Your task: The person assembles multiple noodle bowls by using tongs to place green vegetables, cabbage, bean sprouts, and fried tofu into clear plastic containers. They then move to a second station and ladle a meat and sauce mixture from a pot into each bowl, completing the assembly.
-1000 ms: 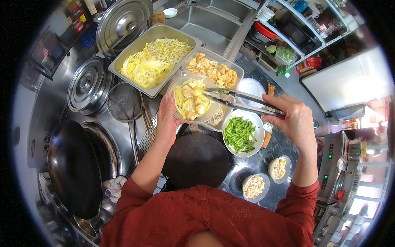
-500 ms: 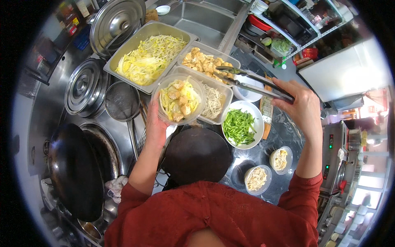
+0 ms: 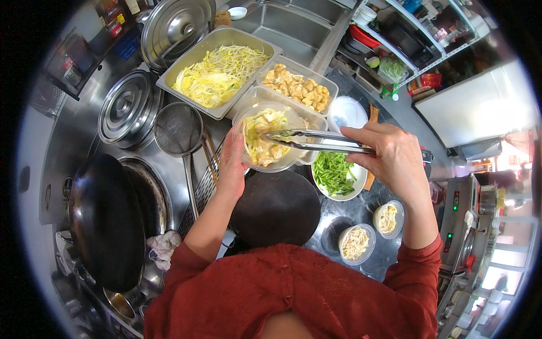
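My left hand (image 3: 232, 164) is closed around the side of a clear round plastic bowl (image 3: 246, 120) with cabbage, sprouts and fried tofu pieces (image 3: 266, 148) in it. The bowl is tilted toward the right. In my right hand (image 3: 389, 150) are metal tongs (image 3: 333, 135), gripped near their handle end, their tips among the food in the bowl. Behind the bowl stand a metal tray (image 3: 164, 82) of cabbage and bean sprouts and a container of tofu chunks (image 3: 296, 86). Under the tongs, a white bowl (image 3: 361, 183) of chopped green vegetable is partly hidden.
A round black pan (image 3: 275, 209) lies in front of me. Two clear bowls of pale strips (image 3: 355, 243) stand on the dark marbled counter (image 3: 327, 226). To the left are a mesh strainer (image 3: 178, 129), a lidded pot (image 3: 125, 107) and a large black wok (image 3: 107, 220); a sink (image 3: 288, 31) is behind.
The tongs have moved left from above the tofu container into the clear bowl. That bowl has tipped toward the right. The whole view has shifted slightly.
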A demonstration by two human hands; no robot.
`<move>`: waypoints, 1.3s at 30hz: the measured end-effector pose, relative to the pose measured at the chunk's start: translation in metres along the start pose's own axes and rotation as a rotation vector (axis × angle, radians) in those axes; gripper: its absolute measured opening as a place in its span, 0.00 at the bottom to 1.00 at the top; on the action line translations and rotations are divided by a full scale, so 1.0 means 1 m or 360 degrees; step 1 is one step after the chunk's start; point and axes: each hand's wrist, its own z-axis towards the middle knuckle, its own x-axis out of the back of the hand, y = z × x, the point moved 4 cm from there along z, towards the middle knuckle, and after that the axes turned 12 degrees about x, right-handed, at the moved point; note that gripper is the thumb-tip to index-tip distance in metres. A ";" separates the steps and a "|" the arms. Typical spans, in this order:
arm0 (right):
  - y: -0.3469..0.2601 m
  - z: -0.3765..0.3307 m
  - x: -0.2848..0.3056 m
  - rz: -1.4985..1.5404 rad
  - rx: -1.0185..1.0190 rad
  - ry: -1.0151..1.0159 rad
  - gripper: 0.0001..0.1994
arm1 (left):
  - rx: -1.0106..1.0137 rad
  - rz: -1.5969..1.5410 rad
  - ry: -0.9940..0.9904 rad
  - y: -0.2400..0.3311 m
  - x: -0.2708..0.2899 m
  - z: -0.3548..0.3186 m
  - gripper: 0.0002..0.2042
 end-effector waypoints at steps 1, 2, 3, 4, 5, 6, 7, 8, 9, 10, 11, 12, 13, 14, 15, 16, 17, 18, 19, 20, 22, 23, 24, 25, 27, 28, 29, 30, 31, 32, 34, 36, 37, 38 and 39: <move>-0.003 0.001 0.002 -0.0007 0.0027 0.0015 0.23 | 0.0011 -0.0019 -0.0006 0.000 -0.001 -0.001 0.27; -0.006 0.002 0.004 -0.0006 0.0112 0.0026 0.23 | 0.0025 -0.0036 -0.0017 0.000 -0.002 -0.002 0.27; -0.004 0.003 0.005 -0.0040 0.0018 0.0046 0.24 | 0.0059 -0.0052 -0.0019 -0.001 -0.004 -0.002 0.27; -0.004 0.004 0.005 -0.0066 -0.0009 0.0062 0.24 | 0.0060 -0.0050 -0.0025 -0.002 -0.004 -0.003 0.27; -0.001 0.004 0.005 -0.0120 -0.0113 0.0060 0.24 | 0.0078 -0.0047 -0.0017 -0.003 -0.003 -0.003 0.27; 0.001 0.003 0.006 -0.0157 -0.0138 0.0096 0.24 | 0.0069 -0.0045 -0.0028 -0.003 -0.003 -0.004 0.27; 0.003 0.002 0.006 -0.0113 -0.0103 0.0053 0.24 | 0.0045 0.0010 -0.0008 -0.004 -0.001 -0.005 0.27; 0.006 0.001 0.005 -0.0107 -0.0121 0.0025 0.24 | -0.0006 0.0064 -0.0012 -0.004 0.001 -0.006 0.27; 0.010 -0.001 0.002 -0.0082 -0.0143 -0.0035 0.24 | -0.0057 0.0119 -0.0028 -0.004 0.004 -0.007 0.28; 0.017 -0.007 0.003 -0.0044 -0.0245 0.0003 0.23 | -0.0037 -0.0002 -0.0016 -0.003 0.012 -0.008 0.24; 0.025 -0.013 0.006 -0.0094 -0.0317 0.0103 0.24 | -0.0056 0.0028 0.0035 0.000 0.021 -0.007 0.25; 0.031 -0.018 0.004 -0.0187 -0.0359 0.0043 0.25 | -0.0122 -0.0008 0.0016 0.004 0.029 -0.010 0.25; 0.038 -0.022 0.002 -0.0283 -0.0400 0.0004 0.25 | -0.0169 -0.0039 0.0018 0.008 0.039 -0.013 0.26; 0.044 -0.025 -0.009 -0.0291 -0.0425 -0.0150 0.26 | -0.0117 -0.0012 0.0117 0.010 0.049 -0.014 0.26; 0.047 -0.024 -0.024 -0.0325 -0.0409 -0.0259 0.28 | -0.0085 -0.0036 0.0141 0.012 0.057 -0.017 0.26; 0.050 -0.023 -0.039 -0.0347 -0.0399 -0.0385 0.29 | -0.0097 -0.0063 0.0129 0.014 0.063 -0.020 0.26; 0.052 -0.022 -0.056 -0.0394 -0.0355 -0.0468 0.33 | -0.0065 -0.0104 0.0184 0.013 0.069 -0.023 0.26; 0.052 -0.020 -0.069 -0.0387 -0.0299 -0.0416 0.35 | -0.0039 -0.0206 0.0169 0.012 0.073 -0.027 0.26; 0.053 -0.019 -0.084 -0.0360 -0.0283 -0.0426 0.37 | -0.0030 -0.0233 0.0185 0.012 0.076 -0.029 0.26; 0.053 -0.015 -0.096 -0.0376 -0.0266 -0.0365 0.37 | -0.0019 -0.0269 0.0213 0.013 0.079 -0.031 0.26; 0.053 -0.007 -0.117 -0.0407 -0.0272 -0.0301 0.38 | -0.0041 -0.0298 0.0239 0.015 0.083 -0.034 0.25; 0.052 -0.004 -0.126 -0.0418 -0.0261 -0.0281 0.38 | -0.0076 -0.0291 0.0235 0.016 0.084 -0.036 0.25; 0.048 -0.001 -0.133 -0.0442 -0.0241 -0.0248 0.38 | -0.0110 -0.0285 0.0233 0.018 0.085 -0.037 0.25; 0.045 0.001 -0.136 -0.0485 -0.0206 -0.0192 0.37 | -0.0114 -0.0296 0.0230 0.018 0.086 -0.038 0.26; 0.042 0.003 -0.139 -0.0434 -0.0206 -0.0218 0.28 | -0.0119 -0.0319 0.0225 0.018 0.089 -0.040 0.26; 0.041 0.001 -0.135 -0.0395 -0.0209 -0.0237 0.25 | -0.0140 -0.0298 0.0240 0.018 0.091 -0.040 0.26; 0.042 -0.001 -0.130 -0.0358 -0.0244 -0.0304 0.21 | -0.0158 -0.0278 0.0256 0.019 0.093 -0.041 0.26; 0.043 -0.003 -0.119 -0.0333 -0.0267 -0.0219 0.17 | -0.0189 -0.0264 0.0256 0.019 0.095 -0.041 0.26; 0.047 -0.007 -0.106 -0.0276 -0.0308 -0.0161 0.19 | -0.0176 -0.0262 0.0265 0.019 0.096 -0.041 0.26; 0.048 -0.011 -0.090 -0.0274 -0.0272 -0.0055 0.19 | -0.0177 -0.0268 0.0258 0.020 0.097 -0.040 0.26; 0.052 -0.017 -0.067 -0.0226 -0.0278 0.0054 0.20 | -0.0164 -0.0271 0.0268 0.020 0.098 -0.039 0.26; 0.054 -0.015 -0.059 -0.0202 -0.0235 0.0136 0.20 | -0.0154 -0.0260 0.0292 0.021 0.098 -0.038 0.26; 0.055 -0.011 -0.064 -0.0174 -0.0249 0.0068 0.20 | -0.0146 -0.0266 0.0307 0.020 0.097 -0.038 0.26; 0.055 -0.005 -0.073 -0.0155 -0.0218 0.0064 0.19 | -0.0153 -0.0273 0.0313 0.019 0.096 -0.039 0.26; 0.055 0.003 -0.084 -0.0122 -0.0171 0.0071 0.19 | -0.0163 -0.0279 0.0321 0.019 0.095 -0.039 0.26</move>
